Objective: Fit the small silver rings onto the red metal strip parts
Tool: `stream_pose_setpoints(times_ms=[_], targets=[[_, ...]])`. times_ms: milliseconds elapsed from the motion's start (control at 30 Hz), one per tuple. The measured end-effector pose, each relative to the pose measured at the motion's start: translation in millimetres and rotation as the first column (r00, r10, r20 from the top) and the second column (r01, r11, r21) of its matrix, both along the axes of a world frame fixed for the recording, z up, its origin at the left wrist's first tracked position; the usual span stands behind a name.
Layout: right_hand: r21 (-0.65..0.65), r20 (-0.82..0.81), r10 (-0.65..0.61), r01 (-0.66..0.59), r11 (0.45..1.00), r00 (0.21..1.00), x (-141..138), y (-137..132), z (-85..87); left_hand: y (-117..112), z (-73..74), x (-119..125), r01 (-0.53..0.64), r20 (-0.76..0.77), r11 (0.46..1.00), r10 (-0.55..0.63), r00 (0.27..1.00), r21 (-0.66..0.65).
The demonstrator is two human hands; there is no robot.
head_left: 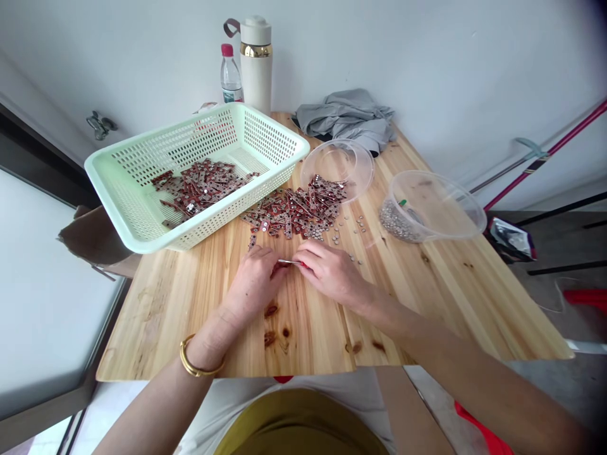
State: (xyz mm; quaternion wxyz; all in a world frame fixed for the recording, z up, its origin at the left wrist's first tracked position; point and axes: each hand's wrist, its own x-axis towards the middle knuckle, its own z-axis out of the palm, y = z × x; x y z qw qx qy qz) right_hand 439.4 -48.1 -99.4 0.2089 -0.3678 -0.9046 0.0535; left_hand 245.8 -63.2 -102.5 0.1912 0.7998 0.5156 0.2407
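Observation:
My right hand is closed around a slim tool with a thin metal shaft and a red part at the fingers. It looks like a small screwdriver, and its tip points left to my other hand. My left hand is closed at the shaft's tip; what its fingers pinch is mostly hidden. Just beyond both hands lies a heap of flat copper-coloured strips with holes and silver spots. Small round silver discs are scattered at the heap's right side, near my right hand.
A pale green basket holding more strips stands at the left. Behind the heap is a clear plastic lid or tub. A clear tub with silver discs sits right. A bottle, flask and grey cloth are at the back.

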Motion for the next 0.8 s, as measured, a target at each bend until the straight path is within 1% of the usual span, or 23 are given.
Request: stream_pose_setpoints(times_ms=[133, 267, 400, 467, 500, 533, 567, 600, 633, 700, 733, 800], targets=[[0.087, 0.095, 0.019, -0.027, 0.996, 0.995, 2, -3, -1.0, 0, 2.9, 0, 0.002, 0.024, 1.000, -0.002, 1.000, -0.022], [0.131, 0.139, 0.026, -0.045, 0.990, 0.990, 4, -8, -6.3, -1, 3.4, 2, -0.015, 0.037, 1.000, 0.015, 0.999, -0.020], [0.117, 0.167, 0.013, -0.033, 0.993, 0.986, 1, -18, -3.3, -2, 3.4, 3, -0.038, 0.042, 0.999, 0.038, 0.998, -0.003], [0.074, 0.111, 0.019, -0.027, 0.997, 0.994, 1, -21, 1.7, -3, 3.8, 3, -0.051, 0.046, 0.999, 0.051, 0.998, 0.005], [0.047, 0.047, 0.008, -0.010, 0.999, 0.999, 3, -20, 4.4, -3, 3.9, 3, -0.057, 0.050, 0.998, 0.056, 0.997, 0.009], [0.020, -0.035, -0.028, 0.029, 0.999, 0.999, 8, -17, 6.8, -3, 4.0, 3, -0.063, 0.056, 0.998, 0.062, 0.997, 0.013], [-0.010, -0.121, -0.090, 0.090, 0.996, 0.989, 14, -13, 8.8, -3, 3.9, 2, -0.066, 0.061, 0.998, 0.065, 0.996, 0.016], [-0.047, -0.200, -0.184, 0.178, 0.983, 0.962, 23, -6, 10.2, -3, 3.8, 2, -0.067, 0.065, 0.998, 0.065, 0.996, 0.020], [-0.063, -0.250, -0.291, 0.285, 0.957, 0.923, 33, 1, 10.8, -3, 3.7, 2, -0.066, 0.067, 0.998, 0.064, 0.996, 0.024], [-0.105, -0.229, -0.458, 0.446, 0.889, 0.859, 53, 16, 9.2, -2, 3.6, 2, -0.064, 0.069, 0.998, 0.062, 0.996, 0.024], [-0.114, -0.200, -0.508, 0.495, 0.862, 0.838, 62, 22, 7.4, -2, 3.7, 2, -0.062, 0.070, 0.998, 0.060, 0.996, 0.021], [-0.135, -0.137, -0.523, 0.507, 0.851, 0.841, 72, 31, 2.8, -2, 4.3, 1, -0.058, 0.074, 0.998, 0.057, 0.996, 0.007]])
